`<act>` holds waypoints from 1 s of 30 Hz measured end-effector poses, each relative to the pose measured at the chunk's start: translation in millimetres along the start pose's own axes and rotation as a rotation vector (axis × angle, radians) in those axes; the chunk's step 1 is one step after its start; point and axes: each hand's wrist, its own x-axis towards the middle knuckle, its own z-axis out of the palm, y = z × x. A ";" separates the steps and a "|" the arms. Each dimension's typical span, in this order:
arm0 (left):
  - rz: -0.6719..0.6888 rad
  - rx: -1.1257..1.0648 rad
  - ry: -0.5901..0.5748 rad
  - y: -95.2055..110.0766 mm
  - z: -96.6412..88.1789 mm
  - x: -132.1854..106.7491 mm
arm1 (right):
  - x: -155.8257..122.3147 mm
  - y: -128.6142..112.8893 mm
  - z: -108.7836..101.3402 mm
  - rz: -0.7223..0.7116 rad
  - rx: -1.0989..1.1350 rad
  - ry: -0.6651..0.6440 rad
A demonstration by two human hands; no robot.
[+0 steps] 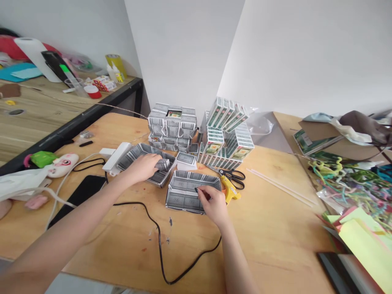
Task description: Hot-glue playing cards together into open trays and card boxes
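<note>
Clerk: Materials, textures, shapes?

Keeper: Left tray point(159, 176) and right tray point(186, 190): folded printed card, dense grey-and-black pattern, shallow, oblong, sloping walls. Card block point(173, 127): same pattern, boxy, layered, gap in top. Box stack point(214, 141): small white-and-green cartons, flat-sided, sharp-cornered. Card packet point(186, 160): patterned top, white sides. Glue gun point(229, 188): yellow, apparently plastic. Scissors point(229, 174): dark looped handles. Sticks point(280, 187): pale, thin, straight. Cable point(158, 234): black, slack curve. Table point(269, 237): light wood grain, smooth

Clerk: Quantities and places?

Keeper: Trays, two, side by side on the table before the person, left one set at a slant. Card block, one, behind the left tray. Card packet, one, behind the right tray. Box stack, one; its cartons overlap, total uncertain. Glue gun, one, just beside the right tray; scissors, one pair, next to it. Sticks, two, nearly parallel, farther right. Cable, one, in front

Clerk: Fingers?

Keeper: Left hand point(145, 166): fingers bent over and into the left tray, tips partly hidden; cannot tell whether they grip its card. Right hand point(215, 204): over the right tray's near right part, thumb and forefinger almost meeting, dark spot at the tips; cannot tell whether that is a held scrap or a nail
</note>
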 end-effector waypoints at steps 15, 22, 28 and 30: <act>-0.075 -0.113 0.146 -28.4 4.7 7.3 | 0.1 -1.9 -0.4 -0.012 -0.029 -0.014; -0.251 -0.065 0.395 -14.1 5.4 19.7 | 0.4 -0.8 -0.6 -0.009 -0.041 -0.012; -0.278 -0.174 0.607 -1.9 3.4 -2.8 | -0.5 -4.5 -1.5 -0.064 0.003 0.010; -0.217 -0.211 0.730 7.7 2.5 -15.4 | -2.1 -8.8 -3.4 -0.096 0.044 0.040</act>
